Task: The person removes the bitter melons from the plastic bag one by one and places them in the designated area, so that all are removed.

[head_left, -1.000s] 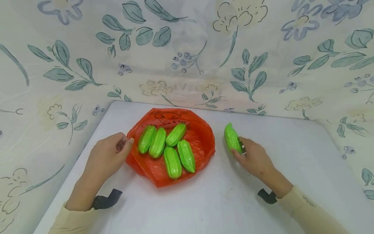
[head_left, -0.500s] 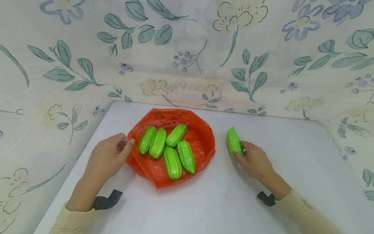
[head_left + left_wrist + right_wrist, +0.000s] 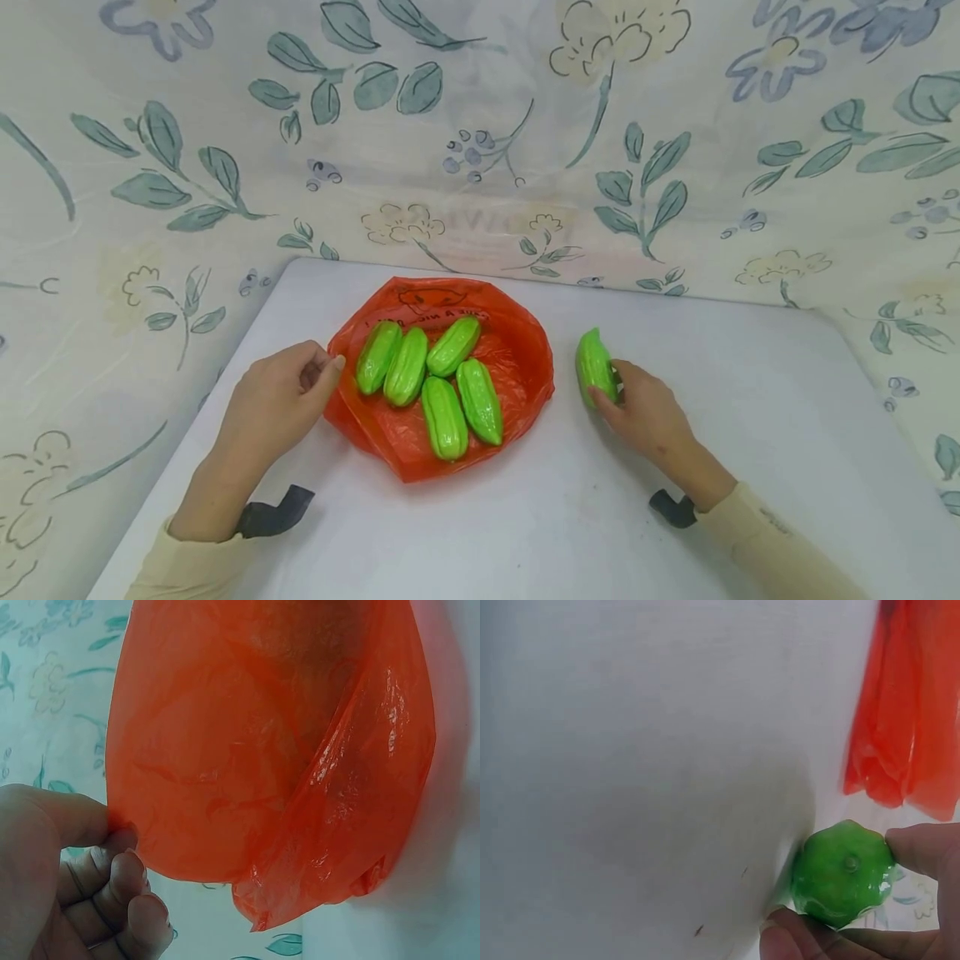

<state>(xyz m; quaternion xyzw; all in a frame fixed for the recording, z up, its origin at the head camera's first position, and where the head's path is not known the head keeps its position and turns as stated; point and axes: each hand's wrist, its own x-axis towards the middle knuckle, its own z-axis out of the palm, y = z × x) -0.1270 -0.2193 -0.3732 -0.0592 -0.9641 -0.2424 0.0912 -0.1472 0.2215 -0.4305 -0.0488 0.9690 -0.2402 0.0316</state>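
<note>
A red plastic bag (image 3: 525,392) lies spread with its mouth wide, holding several glossy green bitter melons (image 3: 444,418). My left hand (image 3: 281,400) pinches the bag's left rim between thumb and index finger, as the left wrist view shows at the bag's edge (image 3: 172,855). To the right of the bag, my right hand (image 3: 648,408) grips another bitter melon (image 3: 592,367) from its right side, pointed tip facing away. In the right wrist view its round blunt end (image 3: 844,874) sits between thumb and fingers, close over the white tabletop.
The white table (image 3: 525,533) meets a flower-patterned cloth (image 3: 495,150) at the back and left. Dark wrist straps (image 3: 276,511) show at both wrists. Small dark specks (image 3: 699,930) dot the tabletop near the right hand.
My right hand, still gripping the bitter melon, has come slightly lower and toward me, then a little left. The left hand and the bag stay almost still.
</note>
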